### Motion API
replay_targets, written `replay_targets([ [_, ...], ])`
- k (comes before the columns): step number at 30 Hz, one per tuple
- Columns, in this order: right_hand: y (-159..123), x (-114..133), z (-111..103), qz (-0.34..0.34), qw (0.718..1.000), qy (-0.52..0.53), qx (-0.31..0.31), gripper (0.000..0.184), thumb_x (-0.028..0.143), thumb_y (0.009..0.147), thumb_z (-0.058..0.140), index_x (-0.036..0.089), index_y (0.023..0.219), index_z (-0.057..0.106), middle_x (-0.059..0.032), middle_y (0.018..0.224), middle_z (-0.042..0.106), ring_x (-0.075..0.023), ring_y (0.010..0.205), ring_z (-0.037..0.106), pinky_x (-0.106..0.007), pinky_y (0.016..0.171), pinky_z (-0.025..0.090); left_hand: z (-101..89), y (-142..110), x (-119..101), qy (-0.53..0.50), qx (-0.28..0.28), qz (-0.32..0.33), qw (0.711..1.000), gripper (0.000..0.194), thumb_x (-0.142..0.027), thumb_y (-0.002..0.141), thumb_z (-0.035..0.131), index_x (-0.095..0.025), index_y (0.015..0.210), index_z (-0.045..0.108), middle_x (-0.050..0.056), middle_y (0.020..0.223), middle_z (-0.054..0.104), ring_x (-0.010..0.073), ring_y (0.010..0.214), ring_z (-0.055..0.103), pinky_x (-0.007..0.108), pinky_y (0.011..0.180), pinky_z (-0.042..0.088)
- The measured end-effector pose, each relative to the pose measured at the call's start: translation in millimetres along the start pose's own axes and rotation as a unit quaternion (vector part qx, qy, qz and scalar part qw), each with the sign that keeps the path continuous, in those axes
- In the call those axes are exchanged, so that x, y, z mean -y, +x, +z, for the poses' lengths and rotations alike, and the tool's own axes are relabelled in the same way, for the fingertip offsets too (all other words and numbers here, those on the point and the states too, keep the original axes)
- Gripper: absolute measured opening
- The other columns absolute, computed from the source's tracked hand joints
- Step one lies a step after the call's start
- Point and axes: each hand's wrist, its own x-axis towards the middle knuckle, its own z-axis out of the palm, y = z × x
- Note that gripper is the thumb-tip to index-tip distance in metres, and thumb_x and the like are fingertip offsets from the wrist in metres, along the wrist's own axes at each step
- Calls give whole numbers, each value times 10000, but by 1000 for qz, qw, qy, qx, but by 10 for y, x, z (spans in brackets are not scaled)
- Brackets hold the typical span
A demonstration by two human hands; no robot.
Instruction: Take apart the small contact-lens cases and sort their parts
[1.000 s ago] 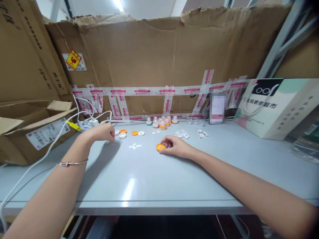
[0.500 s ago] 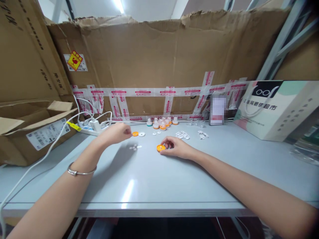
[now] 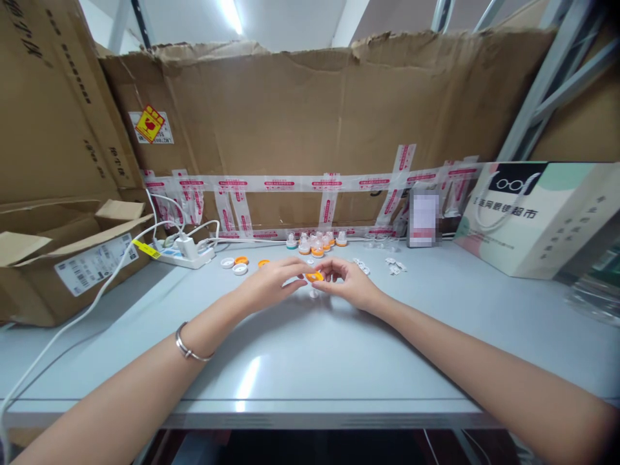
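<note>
My right hand [image 3: 351, 282] pinches an orange ring [image 3: 314, 276] above the table, thumb in front and fingers curled behind. From the other side, my left hand [image 3: 276, 282] reaches in with fingers and thumb at the ring's left edge, seemingly gripping it too. A small clear, whitish piece [image 3: 314, 294] shows just under the ring; whether it is joined to it I cannot tell. Behind the hands stands a cluster of clear-topped pieces with orange bases [image 3: 317, 247], and one with a teal base [image 3: 291, 241].
Loose white rings [image 3: 239, 269] and orange rings [image 3: 241, 260] lie left of my hands. Small white printed pieces [image 3: 396, 266] and clear parts [image 3: 380, 242] are at right. A phone [image 3: 423, 218], paper bag [image 3: 527, 216], power strip [image 3: 188, 258] and cardboard box [image 3: 77, 265] stand around.
My left hand has moved right, from beside the loose rings to the orange ring in my right hand. That ring is raised and tilted. The view has shifted slightly.
</note>
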Motion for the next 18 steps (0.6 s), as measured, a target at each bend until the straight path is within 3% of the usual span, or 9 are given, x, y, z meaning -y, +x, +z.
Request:
replay_targets([
  [3,-5,15,6,-1,1000,-12,17,352,370,640,647,160,911,565,-20,762,576,-120,674,501,-255,642,385,53,4,8,79,0,33,996,216,-183,861,401,-191,955,595,48,983,608,126,876,569,247,751,431],
  [6,4,-5,0,16,999,10,30,417,395,630,654,165,957,537,-6,733,566,-113,636,498,-253,618,389,-16,-3,71,139,-8,30,990,215,-201,866,404,-210,927,610,25,953,633,118,832,585,248,731,403],
  [10,-3,-49,-16,37,999,-3,25,494,419,607,668,166,999,503,16,705,531,-90,579,453,-234,572,378,-290,-61,235,203,-3,-67,977,195,-219,838,438,-202,884,627,22,916,648,145,824,587,252,720,391],
  [14,-29,-86,0,56,994,-66,67,421,408,609,664,159,928,547,18,706,514,-80,571,421,-215,543,361,-455,-166,432,252,88,-194,944,201,-222,788,454,-199,819,652,36,854,659,166,731,588,239,615,381],
  [18,-31,-106,39,44,990,-110,80,250,354,674,602,153,822,593,16,668,507,-87,580,432,-211,541,357,-391,-213,548,256,173,-229,923,192,-219,745,485,-231,814,664,36,821,665,183,733,590,235,581,358],
])
